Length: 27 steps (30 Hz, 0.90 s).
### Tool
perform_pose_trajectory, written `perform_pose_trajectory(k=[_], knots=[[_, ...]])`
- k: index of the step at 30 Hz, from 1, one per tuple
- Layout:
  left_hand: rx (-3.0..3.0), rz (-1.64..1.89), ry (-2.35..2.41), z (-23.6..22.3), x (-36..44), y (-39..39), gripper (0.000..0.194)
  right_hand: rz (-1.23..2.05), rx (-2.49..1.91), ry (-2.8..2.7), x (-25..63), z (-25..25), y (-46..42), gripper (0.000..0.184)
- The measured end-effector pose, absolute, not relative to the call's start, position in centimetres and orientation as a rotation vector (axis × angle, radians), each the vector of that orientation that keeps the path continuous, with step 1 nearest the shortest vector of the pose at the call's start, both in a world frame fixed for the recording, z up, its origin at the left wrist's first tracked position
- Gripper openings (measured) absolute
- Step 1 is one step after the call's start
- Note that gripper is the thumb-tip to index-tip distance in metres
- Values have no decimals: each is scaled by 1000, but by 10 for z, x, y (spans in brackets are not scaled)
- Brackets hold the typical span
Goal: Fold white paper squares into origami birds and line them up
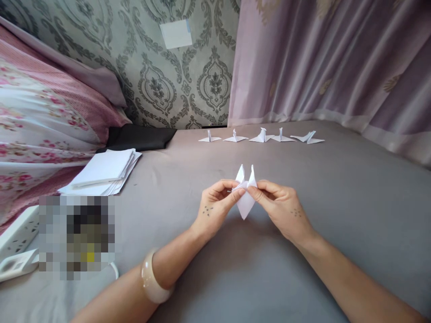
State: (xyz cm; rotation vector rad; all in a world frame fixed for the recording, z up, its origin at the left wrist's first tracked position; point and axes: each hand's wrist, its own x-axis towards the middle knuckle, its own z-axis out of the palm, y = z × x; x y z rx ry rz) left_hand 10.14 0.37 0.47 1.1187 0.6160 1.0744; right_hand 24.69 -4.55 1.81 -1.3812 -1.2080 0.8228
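Note:
Between my hands, above the grey cloth, is a white origami crane (246, 204), part folded, with two narrow points sticking up and a broad flap pointing down. My left hand (218, 204) pinches its left side between thumb and fingers. On the other side, my right hand (281, 205) pinches it near the base of the right-hand point. Both thumbs lie on the near face of the paper; the fingers behind are partly hidden. A row of several folded white paper cranes (262, 136) stands farther back.
A stack of white paper (104, 168) lies to the left, in front of a black folded item (143, 137). At the left edge are a white power strip (20, 233) and a white plug (18, 264), beside a pixelated area. Purple curtains (319, 58) hang behind on the right.

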Motion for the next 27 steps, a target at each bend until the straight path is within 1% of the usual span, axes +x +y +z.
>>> perform_pose_trajectory(k=[2,4,6,10,18,20,23,25,27], knots=[[1083,1087,604,4,103,4,23,823,-1391,-1219,248,17,-45,23],[1027,1092,601,3,104,4,34,873,-1375,-1217,248,16,-44,24],[992,1044,616,4,104,5,38,934,-1345,-1194,249,15,-43,25],[986,878,641,6,101,6,27,1011,-1312,-1091,249,15,-42,26],[993,705,712,4,96,15,29,1121,-1298,-982,250,12,-38,29],[1017,727,731,5,96,15,28,1180,-1275,-915,248,11,-37,33],[997,842,785,5,97,14,26,1359,-1280,-870,244,11,-40,36],[969,917,830,3,98,14,25,1485,-1311,-924,241,10,-42,35],[964,972,876,1,98,15,24,1541,-1343,-985,239,9,-45,33]])
